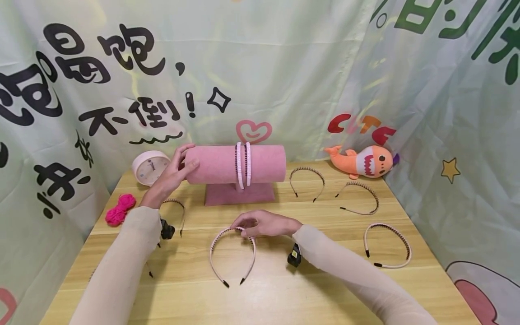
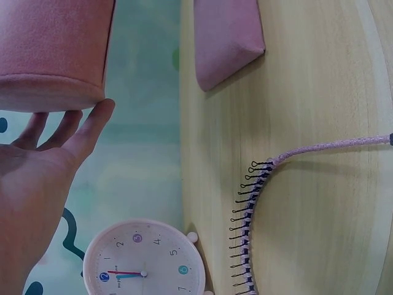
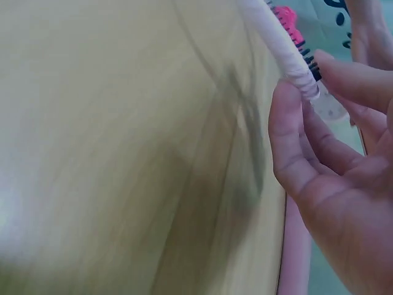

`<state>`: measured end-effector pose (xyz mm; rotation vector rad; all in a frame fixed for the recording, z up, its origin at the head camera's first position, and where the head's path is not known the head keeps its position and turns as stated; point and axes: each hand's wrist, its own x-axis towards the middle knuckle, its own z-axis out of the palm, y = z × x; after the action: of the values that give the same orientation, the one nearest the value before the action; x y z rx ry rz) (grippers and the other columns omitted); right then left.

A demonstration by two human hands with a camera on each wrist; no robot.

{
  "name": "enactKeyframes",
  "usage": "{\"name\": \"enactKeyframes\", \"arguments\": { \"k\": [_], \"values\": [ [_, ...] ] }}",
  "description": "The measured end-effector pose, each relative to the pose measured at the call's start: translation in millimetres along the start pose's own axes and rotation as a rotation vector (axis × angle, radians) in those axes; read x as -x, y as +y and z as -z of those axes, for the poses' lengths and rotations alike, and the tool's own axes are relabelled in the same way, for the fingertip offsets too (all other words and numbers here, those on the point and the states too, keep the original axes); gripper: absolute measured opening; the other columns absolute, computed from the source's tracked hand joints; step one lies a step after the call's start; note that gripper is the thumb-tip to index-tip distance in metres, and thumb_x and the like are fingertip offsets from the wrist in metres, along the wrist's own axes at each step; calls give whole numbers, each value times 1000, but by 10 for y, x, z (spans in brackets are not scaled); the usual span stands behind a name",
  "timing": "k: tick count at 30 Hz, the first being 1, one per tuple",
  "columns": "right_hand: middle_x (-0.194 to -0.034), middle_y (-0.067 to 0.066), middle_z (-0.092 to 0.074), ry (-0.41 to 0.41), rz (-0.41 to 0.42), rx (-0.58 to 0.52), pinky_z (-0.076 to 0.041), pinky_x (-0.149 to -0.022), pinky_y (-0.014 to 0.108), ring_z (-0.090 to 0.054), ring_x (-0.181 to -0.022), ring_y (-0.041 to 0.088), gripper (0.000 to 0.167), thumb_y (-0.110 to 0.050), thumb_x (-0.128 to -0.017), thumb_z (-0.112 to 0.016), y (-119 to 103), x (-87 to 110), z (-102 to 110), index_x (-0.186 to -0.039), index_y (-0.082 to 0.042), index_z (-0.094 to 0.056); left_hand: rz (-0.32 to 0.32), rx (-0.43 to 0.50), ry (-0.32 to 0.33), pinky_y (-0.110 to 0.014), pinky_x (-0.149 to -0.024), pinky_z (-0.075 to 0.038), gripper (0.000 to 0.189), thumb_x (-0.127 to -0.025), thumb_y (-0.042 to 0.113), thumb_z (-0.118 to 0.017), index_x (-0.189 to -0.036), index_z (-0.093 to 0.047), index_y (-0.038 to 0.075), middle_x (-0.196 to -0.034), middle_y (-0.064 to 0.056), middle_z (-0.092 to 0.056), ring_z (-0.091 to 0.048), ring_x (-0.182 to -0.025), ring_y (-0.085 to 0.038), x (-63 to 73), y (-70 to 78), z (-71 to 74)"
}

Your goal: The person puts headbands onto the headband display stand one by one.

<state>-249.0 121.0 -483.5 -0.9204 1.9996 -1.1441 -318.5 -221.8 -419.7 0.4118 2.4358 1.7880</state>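
My right hand pinches a pale pink headband at the top of its arc, above the table front. In the right wrist view the thumb and fingertips grip its wrapped band, which has dark comb teeth along its inner side. Against the left end of a pink velvet roll stand rests my left hand, thumb on the front. The left wrist view shows its fingers extended, touching the roll's end. Two pale headbands sit side by side around the roll's middle.
More headbands lie on the right: one near the stand, one further right, one in front. Another lies by the left forearm. A round clock, pink yarn and an orange plush shark stand around.
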Motion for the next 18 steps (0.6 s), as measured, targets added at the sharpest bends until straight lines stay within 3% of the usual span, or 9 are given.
{"name": "enactKeyframes", "arguments": {
  "k": [6,13,18],
  "values": [
    [-139,12,-70,21,-9,-56,-51,-111,41,-64,-130,21,39,-22,-109,-69,54,147,98,-147,-12,-64,-5,7,-1,-65,-128,-31,72,-113,44,-58,-172,-19,32,-178,-12,-25,-29,-163,-40,-5,1,-4],
    [-144,16,-69,66,-34,-146,-57,-104,40,-66,-129,36,41,-21,-111,-65,62,367,235,-150,-9,-64,-6,12,-8,-64,-127,-33,72,-113,43,-57,-172,-18,31,-178,-12,-26,-30,-162,-40,-6,6,-7],
    [-144,18,-68,136,-45,-152,-59,-99,41,-69,-115,27,40,-26,-109,-68,46,528,352,-147,-13,-67,-2,10,-7,-66,-129,-30,73,-113,44,-58,-172,-18,31,-178,-12,-25,-28,-164,-40,-7,5,-4]
  ]
}}
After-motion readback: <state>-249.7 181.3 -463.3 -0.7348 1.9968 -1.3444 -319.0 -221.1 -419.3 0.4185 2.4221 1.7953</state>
